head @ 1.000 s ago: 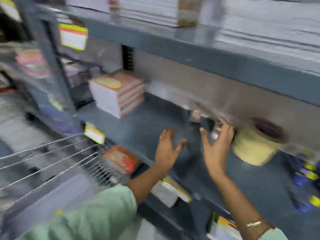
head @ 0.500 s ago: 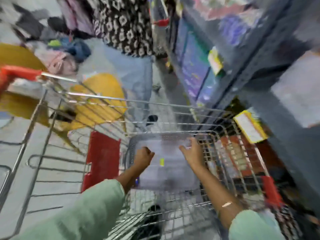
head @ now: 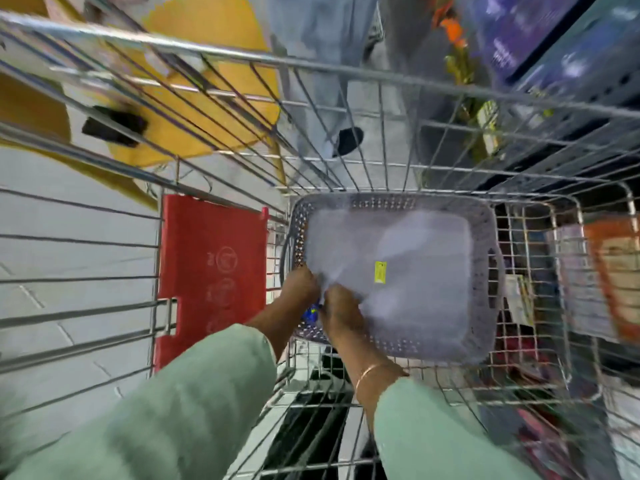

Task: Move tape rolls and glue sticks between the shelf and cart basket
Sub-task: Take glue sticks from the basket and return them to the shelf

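Top-down view into wire-mesh shopping cart [head: 433,88] holding pale lilac perforated plastic basket [head: 481,271], yellow sticker [head: 380,271] on basket floor. Left hand [head: 299,284] and right hand [head: 341,311] side by side at near-left corner of basket, fingers curled downward; grip uncertain through blur. Small blue object [head: 311,311], possibly glue stick, between hands. Red plastic flap [head: 213,268] left of basket.

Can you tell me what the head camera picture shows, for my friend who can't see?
Two hands, left hand and right hand, reach together into the near-left corner of a grey plastic basket inside a wire shopping cart. Something small and blue shows between them.
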